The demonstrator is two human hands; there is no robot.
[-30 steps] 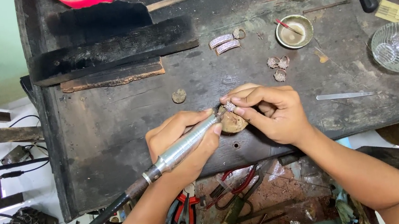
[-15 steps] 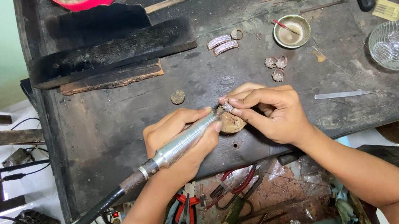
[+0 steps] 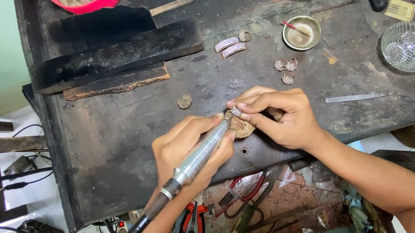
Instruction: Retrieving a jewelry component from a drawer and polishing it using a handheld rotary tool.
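Dark, scarred worktop (image 3: 129, 138) lies under your hands: your left hand (image 3: 190, 148) grips a rotary handpiece (image 3: 199, 155), your right hand (image 3: 280, 117) pinches a small jewelled piece (image 3: 236, 111) against its tip, near the worktop's front edge.

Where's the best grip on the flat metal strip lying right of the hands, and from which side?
Take the flat metal strip across its narrow width near the middle, coming from straight above. It lies flat on the dark workbench, long axis left to right, with bare surface around it and nothing touching it. Being thin, it probably needs a fingernail under one edge.
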